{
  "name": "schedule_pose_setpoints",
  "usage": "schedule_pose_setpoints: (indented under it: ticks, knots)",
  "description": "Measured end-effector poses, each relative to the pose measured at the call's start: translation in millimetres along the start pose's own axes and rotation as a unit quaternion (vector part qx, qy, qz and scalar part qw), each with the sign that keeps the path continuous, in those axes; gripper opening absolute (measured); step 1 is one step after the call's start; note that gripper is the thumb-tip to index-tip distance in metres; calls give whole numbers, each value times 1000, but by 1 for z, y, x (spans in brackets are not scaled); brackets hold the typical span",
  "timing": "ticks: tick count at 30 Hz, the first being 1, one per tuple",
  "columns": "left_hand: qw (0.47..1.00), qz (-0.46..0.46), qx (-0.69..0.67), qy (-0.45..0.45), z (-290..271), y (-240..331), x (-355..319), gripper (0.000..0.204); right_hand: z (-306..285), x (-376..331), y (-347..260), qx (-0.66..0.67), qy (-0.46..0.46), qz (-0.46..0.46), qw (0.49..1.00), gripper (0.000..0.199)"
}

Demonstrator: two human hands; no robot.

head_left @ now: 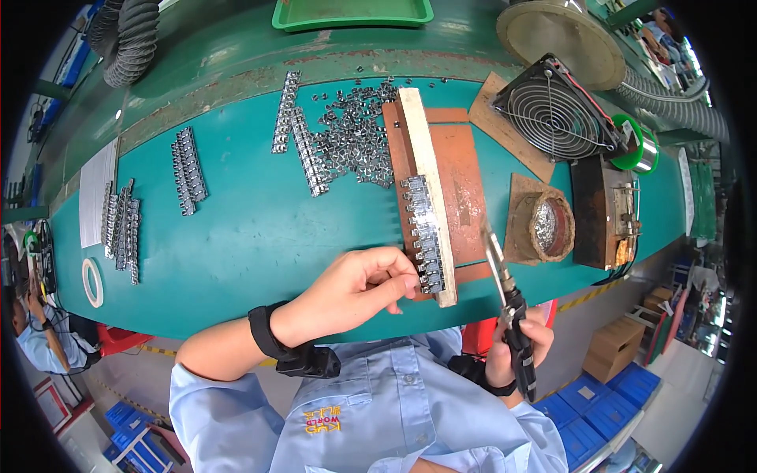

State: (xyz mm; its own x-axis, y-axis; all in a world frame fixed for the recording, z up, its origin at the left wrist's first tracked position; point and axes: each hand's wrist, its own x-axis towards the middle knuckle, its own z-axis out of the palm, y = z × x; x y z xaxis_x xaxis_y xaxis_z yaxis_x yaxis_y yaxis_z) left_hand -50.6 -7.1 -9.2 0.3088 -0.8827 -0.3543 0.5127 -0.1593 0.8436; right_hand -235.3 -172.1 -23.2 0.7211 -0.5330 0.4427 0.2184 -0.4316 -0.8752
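My right hand (538, 340) grips the black handle of a soldering iron (518, 347), its metal tip pointing up and away over the brown board (461, 189). A pale wooden bar (428, 158) lies along that board. On the bar's left side sits a row of small dark metal-and-black components (424, 236). At the near end of this row, the thumb and fingers of my left hand (339, 296) are pinched together. Whatever they hold is hidden or too small to name. The iron's tip is apart from the row.
Left of the board lies a loose pile of small metal parts (359, 130), with component strips (307, 150) beside it. More strips (189, 172) and a tape roll (92, 282) lie farther left. At right stand a fan (552, 110), a round solder-like pot (546, 225) and a green wire spool (645, 150).
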Motion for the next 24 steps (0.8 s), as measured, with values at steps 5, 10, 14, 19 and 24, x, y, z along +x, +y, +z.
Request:
schedule_pose_setpoints:
  ticks: [5,10,14,19,24]
  knots:
    - [998,30,43,29,3,-3,-1,12,-19,10,-3,52,-76,-49,995,35]
    - [995,50,70,42,3,-1,0,12,-14,16,-12,54,-92,-48,993,29]
    - [995,58,63,42,4,-4,1,11,-13,18,-9,49,-109,-44,992,29]
    - [995,59,64,44,4,-3,1,11,-14,16,-8,44,-117,-42,991,28]
    - [995,60,65,42,4,-4,1,11,-15,18,-9,45,-125,-39,990,29]
